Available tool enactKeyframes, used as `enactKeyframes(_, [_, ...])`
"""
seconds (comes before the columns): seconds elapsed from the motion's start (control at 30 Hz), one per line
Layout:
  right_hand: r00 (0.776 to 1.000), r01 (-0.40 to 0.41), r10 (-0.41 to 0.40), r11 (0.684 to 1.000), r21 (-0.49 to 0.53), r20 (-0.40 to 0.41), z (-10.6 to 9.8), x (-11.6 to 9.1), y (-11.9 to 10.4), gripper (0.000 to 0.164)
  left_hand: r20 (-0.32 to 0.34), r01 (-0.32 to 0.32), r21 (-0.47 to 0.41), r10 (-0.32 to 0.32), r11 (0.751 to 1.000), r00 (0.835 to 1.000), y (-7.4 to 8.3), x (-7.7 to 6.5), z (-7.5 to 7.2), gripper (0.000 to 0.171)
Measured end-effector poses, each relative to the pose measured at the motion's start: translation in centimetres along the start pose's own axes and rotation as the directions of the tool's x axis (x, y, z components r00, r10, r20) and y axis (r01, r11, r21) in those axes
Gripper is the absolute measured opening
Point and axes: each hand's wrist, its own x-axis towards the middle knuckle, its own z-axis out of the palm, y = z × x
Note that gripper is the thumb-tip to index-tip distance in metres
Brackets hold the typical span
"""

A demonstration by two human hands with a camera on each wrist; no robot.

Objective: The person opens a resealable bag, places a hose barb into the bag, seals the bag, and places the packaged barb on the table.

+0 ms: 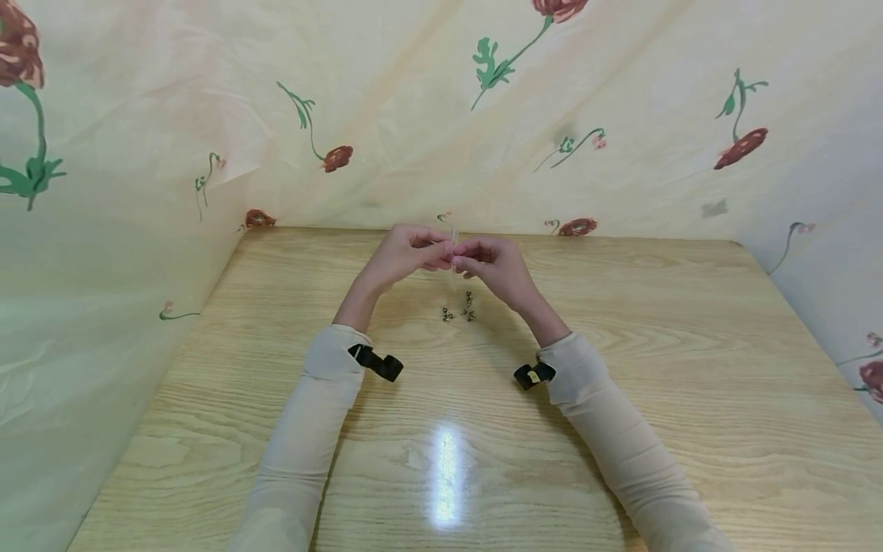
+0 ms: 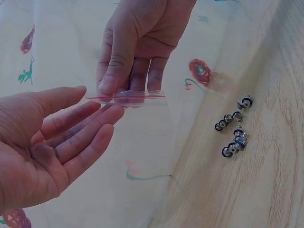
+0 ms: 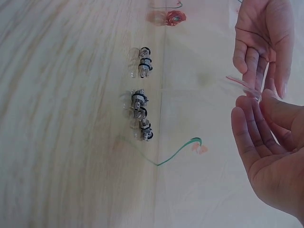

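Note:
A small clear zip-lock bag (image 2: 142, 99) with a red strip along its mouth is held up between both hands, above the far part of the table. My right hand (image 1: 502, 270) pinches the bag between thumb and fingers. On the other side my left hand (image 1: 407, 253) holds the bag's edge, thumb above and fingers beneath it in the left wrist view. The two hands' fingertips nearly meet at the mouth. Below them lie several small metal fittings with black rings (image 3: 145, 61), loosely grouped on the wood.
The wood-grain table (image 1: 690, 345) ends at a pale flowered cloth (image 1: 414, 115) hanging behind and along the sides. Black wrist cameras are strapped over both light sleeves (image 1: 297, 445). A bright light reflection shows on the near tabletop.

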Motion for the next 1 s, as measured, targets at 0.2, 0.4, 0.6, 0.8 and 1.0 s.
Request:
enactKeyframes(0.2, [1.0, 0.003, -0.003, 1.0, -0.009, 0.001, -0.06, 0.01, -0.08, 0.019, -0.001, 0.0, -0.005, 0.0, 1.0, 1.0, -0.07, 0.13, 0.02, 0.028])
enactKeyframes(0.4, [1.0, 0.008, -0.008, 1.0, -0.018, 0.001, -0.15, 0.05, -0.13, 0.02, -0.002, -0.004, -0.012, 0.004, 1.0, 1.0, -0.16, 0.23, 0.06, 0.028])
enactKeyframes(0.6, [1.0, 0.004, -0.004, 1.0, -0.004, 0.001, -0.15, 0.04, -0.1, 0.02, -0.002, -0.013, -0.024, 0.013, 1.0, 1.0, -0.23, 0.26, 0.08, 0.026])
enactKeyframes(0.8, [1.0, 0.016, -0.016, 1.0, -0.008, 0.01, -0.22, -0.03, 0.01, 0.021, -0.007, -0.002, -0.016, 0.001, 1.0, 1.0, -0.2, 0.24, 0.17, 0.024])
enactKeyframes(1.0, [1.0, 0.004, -0.004, 1.0, -0.016, 0.009, -0.27, -0.15, -0.1, 0.02, -0.011, 0.012, -0.027, -0.013, 1.0, 1.0, -0.03, 0.17, 0.31, 0.024])
